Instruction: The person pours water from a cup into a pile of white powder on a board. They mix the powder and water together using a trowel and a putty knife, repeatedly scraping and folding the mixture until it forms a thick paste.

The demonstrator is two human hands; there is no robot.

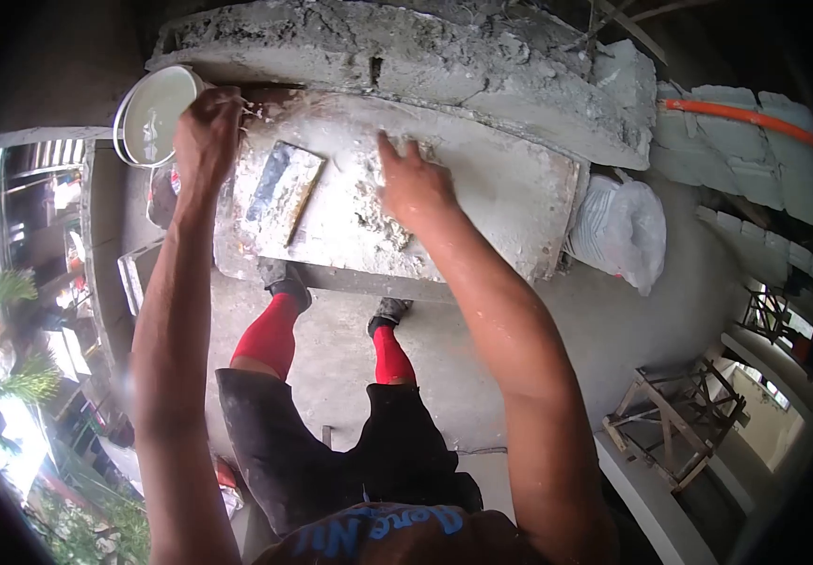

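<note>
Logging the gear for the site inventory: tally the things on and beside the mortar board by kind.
Mortar board: 1
Trowel: 1
Bucket, gripped at the rim by the left hand: 1
Plastic bag: 1
Mortar lump under the right hand: 1
Total: 5

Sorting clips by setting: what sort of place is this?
Likely a building site, on an upper floor: rough concrete wall, plaster-smeared mixing board with a trowel, and wooden scaffolding trestles.
</note>
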